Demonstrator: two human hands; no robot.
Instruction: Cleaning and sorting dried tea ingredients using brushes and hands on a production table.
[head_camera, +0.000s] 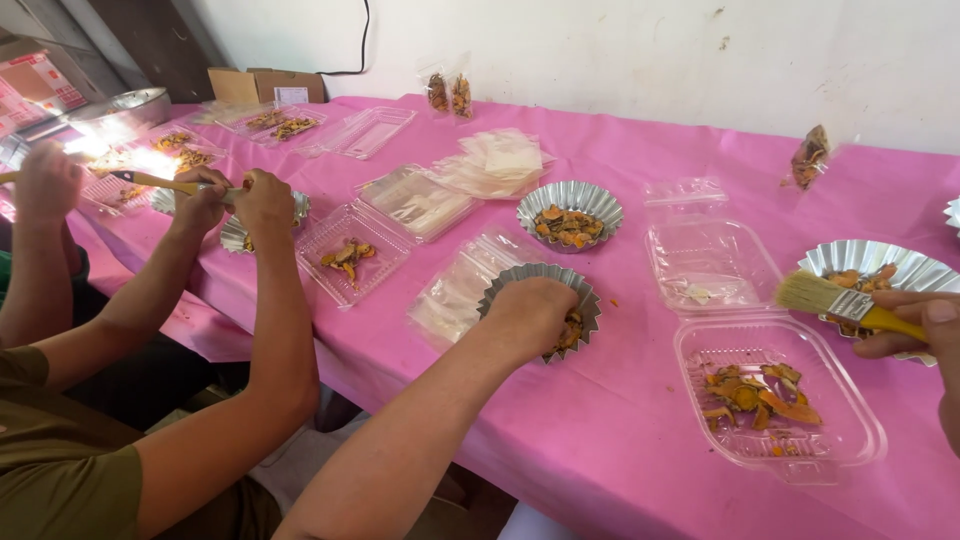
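A: Two hands of ours are working the pink table (620, 420) right now. Our left hand (530, 315) is reaching into a fluted foil cup (500, 285) tipped toward us, fingers curled down inside it on the orange dried slices (572, 330). We can't really tell if we're pinching a slice or just touching them, since the knuckles are hiding it.

B: And our right hand (915, 330) is clamping the yellow handle of a paintbrush (835, 298), bristles pointing left, hovering just above the open clear clamshell box (850, 440) with orange pieces in its near tray. Another foil cup (870, 258) of slices is sitting right behind the brush.

A: We're also seeing a third foil cup (570, 212) farther back, with a stack of flat clear bags (495, 160) behind it.

B: To our left a co-worker's hands (235, 200) are closing together over a foil cup, gripping a brush, with a shallow clear tray (350, 255) of slices just beside them.
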